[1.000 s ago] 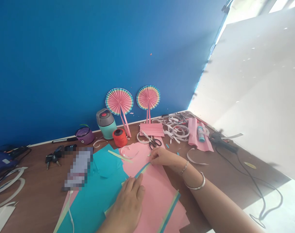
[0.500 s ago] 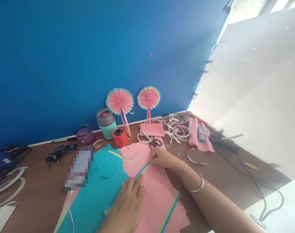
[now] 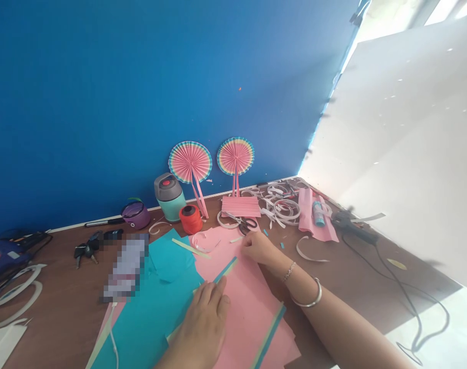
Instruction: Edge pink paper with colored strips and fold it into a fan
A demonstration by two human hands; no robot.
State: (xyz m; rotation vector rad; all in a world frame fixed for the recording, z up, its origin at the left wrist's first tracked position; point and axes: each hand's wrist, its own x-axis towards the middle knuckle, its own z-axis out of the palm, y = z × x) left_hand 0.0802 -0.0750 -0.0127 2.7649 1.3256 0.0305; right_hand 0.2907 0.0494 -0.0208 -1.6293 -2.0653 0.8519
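Pink paper point(image 3: 252, 302) lies beneath the flattened left hand point(image 3: 204, 320); the right hand point(image 3: 258, 249) curls, grip unclear.

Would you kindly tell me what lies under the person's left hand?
The left hand rests on pink paper edged with a blue strip; what its palm covers is hidden.

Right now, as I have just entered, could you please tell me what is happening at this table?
A person is working with coloured paper at a table. The left hand lies on a pink sheet, covering part of its blue-and-yellow edge strip. The right hand is beyond the strip's far end, fingers bent, close to the scissors; whether it holds anything is hidden. Farther back, two round pleated fans stand by the blue wall.
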